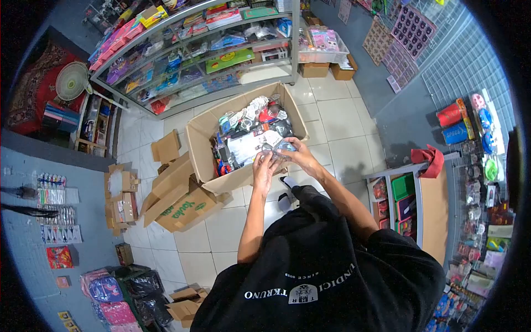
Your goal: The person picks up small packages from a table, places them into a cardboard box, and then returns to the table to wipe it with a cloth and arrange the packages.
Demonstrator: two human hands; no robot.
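Both hands meet over the near right part of a large open cardboard box (204,144). A small clear plastic package (276,148) is held between them, its contents too small to make out. My left hand (265,169) has its fingers closed on the package's left side. From the right, my right hand (300,154) grips the other side. Below the hands, the box holds a jumble of packaged goods, among them a white package (243,149), red items (268,115) and black ones.
A glass display case (193,55) stands behind the box. Flattened cartons (188,205) lie to its left on the tiled floor (221,229). A low shelf unit (401,202) is at the right, and wrapped bags (113,299) are piled at the lower left.
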